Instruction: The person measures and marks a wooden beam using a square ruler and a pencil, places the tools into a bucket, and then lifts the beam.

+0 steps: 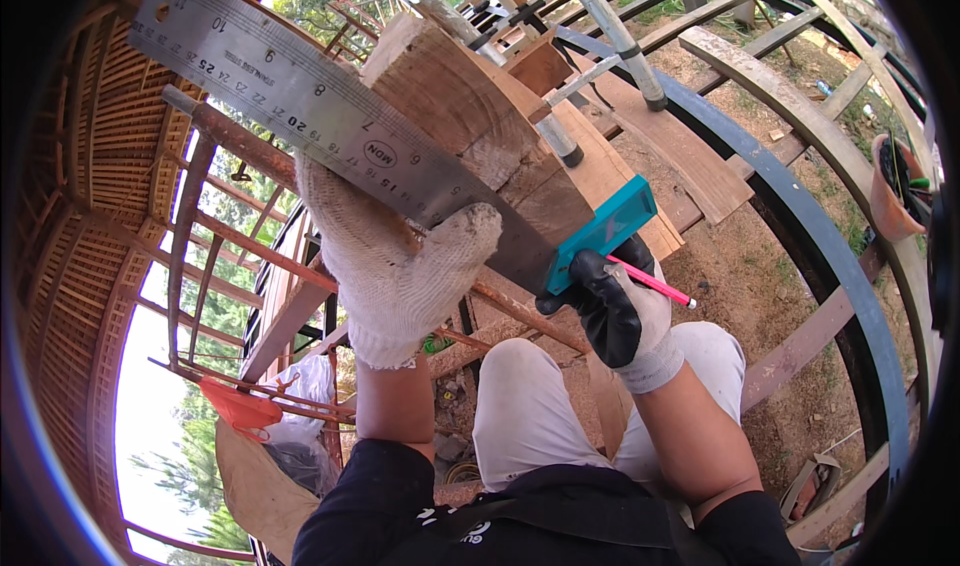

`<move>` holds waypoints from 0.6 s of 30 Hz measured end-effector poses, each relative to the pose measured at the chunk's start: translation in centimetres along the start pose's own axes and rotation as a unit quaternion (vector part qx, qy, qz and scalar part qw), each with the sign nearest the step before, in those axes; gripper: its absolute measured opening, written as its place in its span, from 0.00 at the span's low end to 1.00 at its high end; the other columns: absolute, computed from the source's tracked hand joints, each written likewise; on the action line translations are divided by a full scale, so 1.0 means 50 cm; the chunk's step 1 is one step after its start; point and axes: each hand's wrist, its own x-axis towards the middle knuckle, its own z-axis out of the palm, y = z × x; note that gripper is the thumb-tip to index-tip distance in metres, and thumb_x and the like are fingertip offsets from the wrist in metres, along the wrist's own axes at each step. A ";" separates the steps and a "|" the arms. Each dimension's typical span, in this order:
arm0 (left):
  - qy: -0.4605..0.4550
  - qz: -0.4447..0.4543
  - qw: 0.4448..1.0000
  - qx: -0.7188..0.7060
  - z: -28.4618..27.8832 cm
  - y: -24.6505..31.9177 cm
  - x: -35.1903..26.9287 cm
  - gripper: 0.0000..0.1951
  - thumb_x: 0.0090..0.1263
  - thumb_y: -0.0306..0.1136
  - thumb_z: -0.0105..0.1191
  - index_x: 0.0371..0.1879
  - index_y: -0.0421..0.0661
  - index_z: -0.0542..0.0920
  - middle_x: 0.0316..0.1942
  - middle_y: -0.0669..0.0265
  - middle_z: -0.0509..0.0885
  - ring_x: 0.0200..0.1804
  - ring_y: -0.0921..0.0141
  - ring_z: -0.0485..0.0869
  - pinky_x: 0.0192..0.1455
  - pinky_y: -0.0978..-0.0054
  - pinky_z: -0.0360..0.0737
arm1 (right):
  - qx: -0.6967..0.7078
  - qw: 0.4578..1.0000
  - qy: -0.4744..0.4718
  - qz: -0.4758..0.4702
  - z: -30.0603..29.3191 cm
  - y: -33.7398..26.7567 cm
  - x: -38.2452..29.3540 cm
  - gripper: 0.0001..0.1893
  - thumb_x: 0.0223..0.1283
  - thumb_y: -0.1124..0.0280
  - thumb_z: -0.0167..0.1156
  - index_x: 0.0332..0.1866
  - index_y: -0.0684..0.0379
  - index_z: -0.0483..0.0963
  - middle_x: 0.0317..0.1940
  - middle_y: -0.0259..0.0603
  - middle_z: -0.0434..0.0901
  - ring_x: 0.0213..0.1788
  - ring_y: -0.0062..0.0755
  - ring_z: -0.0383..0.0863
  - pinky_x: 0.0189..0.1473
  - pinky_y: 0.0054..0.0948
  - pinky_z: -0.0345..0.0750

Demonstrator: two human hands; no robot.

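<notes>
A try square with a wide stainless-steel ruled blade (pixel 315 116) and a teal handle (pixel 615 217) lies against the end of a thick wooden beam (pixel 465 112). Growth rings and a crack show in the beam's face. My left hand (pixel 409 273), in a white knit glove, holds the blade near its middle; the thumb is on the front edge and the other fingers are hidden behind. At the handle is my right hand (pixel 626 318), in a glove with black-coated fingers. It grips the handle's lower end, and a pink pencil (pixel 656 283) sticks out between its fingers.
Rusty steel scaffold frame (pixel 255 146) stands at the left, with orange plastic (pixel 238 407) hanging from it. Grey metal poles (pixel 615 37) rise beyond the beam. A curved blue-grey beam (pixel 847 221) sweeps round the right, above sawdust-strewn ground (pixel 720 266). An orange container (pixel 892 198) sits far right.
</notes>
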 end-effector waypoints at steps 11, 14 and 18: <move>-0.037 0.064 0.997 0.005 -0.010 -0.022 0.010 0.54 0.55 0.45 0.80 0.77 0.39 0.59 0.62 0.58 0.77 0.61 0.67 0.81 0.64 0.65 0.81 | 0.002 0.995 0.038 -0.091 -0.027 -0.013 0.000 0.21 0.79 0.60 0.55 0.70 0.57 0.71 0.57 0.41 0.83 0.61 0.42 0.85 0.63 0.50 0.83; -0.036 0.057 0.998 -0.009 -0.010 -0.017 0.008 0.52 0.56 0.46 0.79 0.75 0.39 0.61 0.62 0.57 0.79 0.61 0.67 0.82 0.63 0.65 0.82 | -0.166 0.960 0.100 -0.205 -0.041 -0.048 0.009 0.24 0.82 0.55 0.49 0.70 0.60 0.72 0.59 0.46 0.83 0.60 0.42 0.84 0.65 0.50 0.80; -0.050 0.033 0.997 -0.043 -0.008 -0.013 0.009 0.53 0.56 0.46 0.79 0.77 0.39 0.61 0.65 0.55 0.79 0.63 0.66 0.82 0.65 0.63 0.82 | -0.356 0.817 0.106 -0.440 -0.021 -0.111 0.011 0.26 0.82 0.57 0.44 0.66 0.71 0.74 0.54 0.56 0.84 0.55 0.45 0.86 0.62 0.47 0.80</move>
